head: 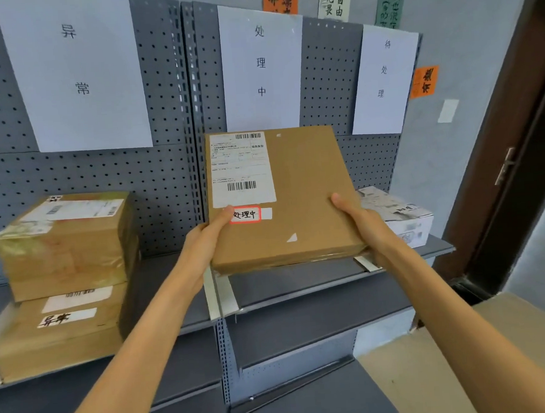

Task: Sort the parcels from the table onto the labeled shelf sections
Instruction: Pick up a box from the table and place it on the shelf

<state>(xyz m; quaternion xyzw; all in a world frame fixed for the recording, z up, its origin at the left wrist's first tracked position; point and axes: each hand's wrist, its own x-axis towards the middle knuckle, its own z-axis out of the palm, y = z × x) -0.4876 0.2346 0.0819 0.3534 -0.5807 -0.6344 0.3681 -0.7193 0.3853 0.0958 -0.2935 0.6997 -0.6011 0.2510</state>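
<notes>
Against the grey pegboard shelf [166, 188], two brown taped parcels [66, 278] and a white box [401, 216] are already sorted, while the left hand [202, 240] and right hand [362, 222] grip a flat brown cardboard parcel [296, 198] above the middle section, not yet shelved.

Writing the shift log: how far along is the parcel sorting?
Done: two brown parcels stacked under the 异常 sign, a white parcel under 待处理. In hand: left hand and right hand hold a flat box tagged 处理中 at the matching section. The table is out of view.
</notes>
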